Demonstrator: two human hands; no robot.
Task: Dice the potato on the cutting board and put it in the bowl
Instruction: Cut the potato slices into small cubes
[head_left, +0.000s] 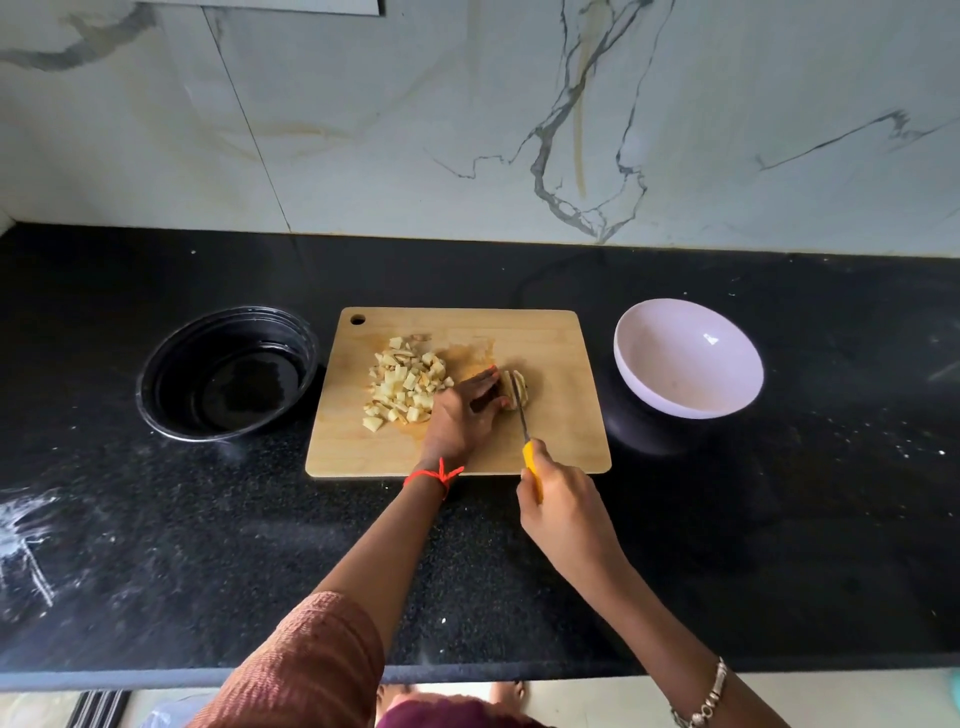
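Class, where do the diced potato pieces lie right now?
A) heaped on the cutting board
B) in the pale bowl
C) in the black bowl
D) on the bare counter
A: the diced pieces are heaped on the cutting board, beside the left hand holding the remaining potato; the pale bowl holds none.

Surface (727, 545): black stone, speckled, glossy, spanning the full width of view. Wooden cutting board (561, 353) lies flat at centre, with a hanging hole at its far left corner. Black bowl (171, 358) sits mouth up, just left of the board. Pale bowl (675, 358) sits near the board's right edge, apart from it; tilt unclear. White smears (26, 525) at left front. Scattered pale specks at right.
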